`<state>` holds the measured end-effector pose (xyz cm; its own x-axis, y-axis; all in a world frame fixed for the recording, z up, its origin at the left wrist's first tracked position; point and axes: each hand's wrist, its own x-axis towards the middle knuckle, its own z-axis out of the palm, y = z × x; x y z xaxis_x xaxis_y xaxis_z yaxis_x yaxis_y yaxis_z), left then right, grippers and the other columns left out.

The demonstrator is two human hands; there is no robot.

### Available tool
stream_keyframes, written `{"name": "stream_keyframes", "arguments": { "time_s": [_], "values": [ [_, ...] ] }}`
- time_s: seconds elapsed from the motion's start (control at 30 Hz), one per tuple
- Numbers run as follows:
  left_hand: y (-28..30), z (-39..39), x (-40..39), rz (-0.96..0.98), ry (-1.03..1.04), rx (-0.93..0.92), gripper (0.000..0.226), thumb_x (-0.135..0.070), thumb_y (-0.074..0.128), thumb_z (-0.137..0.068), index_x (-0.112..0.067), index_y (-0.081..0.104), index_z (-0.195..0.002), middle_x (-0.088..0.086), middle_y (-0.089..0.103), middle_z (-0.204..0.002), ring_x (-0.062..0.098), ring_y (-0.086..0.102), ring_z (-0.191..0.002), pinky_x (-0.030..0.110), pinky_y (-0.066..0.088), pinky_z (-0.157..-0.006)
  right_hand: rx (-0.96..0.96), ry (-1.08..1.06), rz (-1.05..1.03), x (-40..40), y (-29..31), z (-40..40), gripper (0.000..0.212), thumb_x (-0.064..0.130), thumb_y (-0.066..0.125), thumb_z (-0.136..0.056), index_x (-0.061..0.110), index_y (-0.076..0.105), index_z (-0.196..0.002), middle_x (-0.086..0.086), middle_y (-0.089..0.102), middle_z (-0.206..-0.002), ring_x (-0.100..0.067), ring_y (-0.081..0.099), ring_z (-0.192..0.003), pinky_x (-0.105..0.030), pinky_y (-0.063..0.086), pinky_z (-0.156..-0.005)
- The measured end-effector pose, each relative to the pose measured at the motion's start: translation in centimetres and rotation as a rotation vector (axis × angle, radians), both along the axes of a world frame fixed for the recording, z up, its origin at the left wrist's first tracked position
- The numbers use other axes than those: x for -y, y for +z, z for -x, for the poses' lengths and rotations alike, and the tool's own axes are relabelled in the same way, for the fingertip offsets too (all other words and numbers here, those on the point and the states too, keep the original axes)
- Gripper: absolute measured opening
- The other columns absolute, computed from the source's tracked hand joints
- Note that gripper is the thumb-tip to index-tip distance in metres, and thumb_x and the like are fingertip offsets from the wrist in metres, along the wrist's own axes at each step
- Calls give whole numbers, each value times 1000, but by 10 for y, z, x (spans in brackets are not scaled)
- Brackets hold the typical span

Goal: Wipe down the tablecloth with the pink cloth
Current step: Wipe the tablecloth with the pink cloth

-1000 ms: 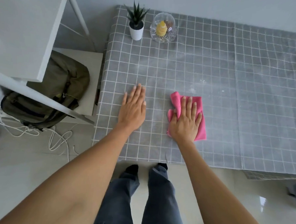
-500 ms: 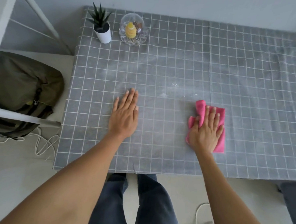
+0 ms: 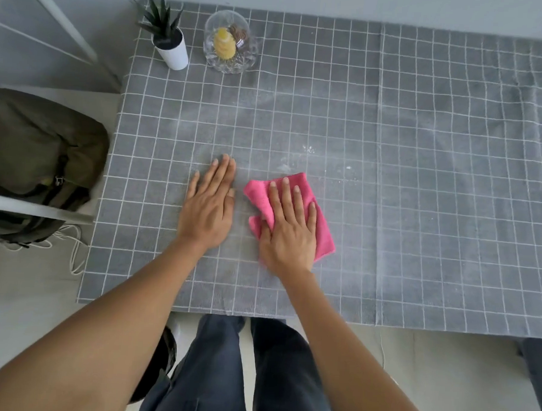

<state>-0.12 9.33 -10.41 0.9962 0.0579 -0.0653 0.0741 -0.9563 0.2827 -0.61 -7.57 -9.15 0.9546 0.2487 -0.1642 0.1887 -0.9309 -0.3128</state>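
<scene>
One pink cloth (image 3: 320,236) lies flat on the one grey tablecloth (image 3: 421,188) under the flat-fingered right hand (image 3: 288,234), just right of the left hand (image 3: 208,210), which rests flat, grasping nothing.

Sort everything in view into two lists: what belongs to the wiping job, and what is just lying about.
Part of the job:
pink cloth, pressed flat under the right hand
grey checked tablecloth, with white specks beyond the cloth
left hand, flat on the tablecloth

Just lying about:
potted plant
glass dish
olive backpack
white cable on the floor
</scene>
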Motion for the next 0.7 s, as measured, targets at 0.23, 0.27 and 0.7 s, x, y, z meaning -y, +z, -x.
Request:
{"name": "stream_keyframes", "arguments": {
  "time_s": [0.23, 0.27, 0.7],
  "values": [
    [0, 0, -1, 9, -3, -38, 54, -31, 9, -100, -20, 3, -153, -6, -1, -160, 9, -4, -147, 40, 0, -120, -35, -260, 137, 105, -1, -37, 62, 49, 12, -95, 34, -14, -149, 7, -12, -159, -16, -14, -146, -43, -8, -119],
    [0, 0, -1, 6, -1, -41, 54, -31, 9, -100, -20, 2, -153, -6, -1, -160, 9, -5, -147, 39, -1, -120, -36, -318, 130, 115, 1, -40, 61, 47, 13, -93, 35, -15, -147, 7, -11, -159, -16, -12, -146, -43, -6, -119],
    [-1, -47, -21, 38, 46, -60, 53, -33, 7, -101, -19, -1, -152, -3, -5, -160, 11, -9, -146, 41, -7, -119, -21, -646, 46, 54, -1, -55, 65, 44, 23, -97, 22, -3, -152, 1, -7, -161, -19, -11, -147, -50, -7, -118]
  ]
}}
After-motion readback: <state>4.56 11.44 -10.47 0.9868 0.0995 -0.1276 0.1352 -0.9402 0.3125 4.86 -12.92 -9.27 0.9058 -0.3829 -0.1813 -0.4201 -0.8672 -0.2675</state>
